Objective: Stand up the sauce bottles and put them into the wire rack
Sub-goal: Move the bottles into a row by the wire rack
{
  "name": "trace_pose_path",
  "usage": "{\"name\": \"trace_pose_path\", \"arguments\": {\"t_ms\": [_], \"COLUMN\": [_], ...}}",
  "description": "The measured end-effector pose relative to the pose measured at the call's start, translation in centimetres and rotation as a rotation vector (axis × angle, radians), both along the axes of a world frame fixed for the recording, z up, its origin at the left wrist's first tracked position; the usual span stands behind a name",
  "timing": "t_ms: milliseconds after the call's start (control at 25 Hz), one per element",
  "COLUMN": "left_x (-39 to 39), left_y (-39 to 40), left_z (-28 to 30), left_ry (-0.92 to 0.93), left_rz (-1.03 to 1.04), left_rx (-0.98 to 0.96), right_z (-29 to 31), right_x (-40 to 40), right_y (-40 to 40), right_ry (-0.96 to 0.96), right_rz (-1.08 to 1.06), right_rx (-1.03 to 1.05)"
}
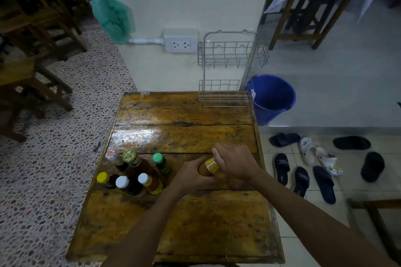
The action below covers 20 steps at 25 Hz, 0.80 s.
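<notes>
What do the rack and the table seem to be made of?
The rack: thin, pale metal wire, probably coated; you can see open grid bars.
The table: wooden planks with glossy varnish; grain, seams and a bright reflection are visible.

A blue bucket (273,97) stands near scattered sandals (323,184) beside the wooden table (184,115).

Six upright capped glass sauce bottles (132,174), one lying orange-brown bottle (208,168), one two-tier grey wire rack (227,67), one blue plastic bucket (273,97), two hands.

Eatery: wooden tables (186,115), sauce bottles (132,171)
</notes>
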<state>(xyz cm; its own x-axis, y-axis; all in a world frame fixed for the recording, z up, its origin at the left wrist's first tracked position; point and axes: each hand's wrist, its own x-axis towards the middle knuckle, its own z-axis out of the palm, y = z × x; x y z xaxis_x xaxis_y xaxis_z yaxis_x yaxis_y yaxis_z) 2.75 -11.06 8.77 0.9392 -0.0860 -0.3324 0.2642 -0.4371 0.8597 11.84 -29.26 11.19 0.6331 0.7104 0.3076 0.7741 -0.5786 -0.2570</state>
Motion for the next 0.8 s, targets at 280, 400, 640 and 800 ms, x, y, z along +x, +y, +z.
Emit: {"name": "trace_pose_path", "arguments": {"t_ms": [280, 400, 640, 800], "left_x": [-0.3, -0.1, 0.5, 3.3], "left_y": [-3.0, -4.3, -6.6, -7.4], "left_z": [0.0, -1.2, -2.8, -3.2], "left_ry": [0.017, 0.01, -0.098, -0.062], "left_rz": [-0.016, -0.038, -0.068, -0.039], "left_rx": [0.435, 0.476, 0.614, 0.286], "right_z": [-3.1, -4.9, -5.4, -2.9], "right_x": [-0.6, -0.9, -1.3, -0.5], "right_y": [-1.4, -2.5, -4.9, -5.6], "right_ry": [0.282, 0.328, 0.213, 0.557], "right_rz": [-0.262, -0.328, -0.313, -0.578], "right_rx": [0.003, -0.095, -0.287, 0.193]}}
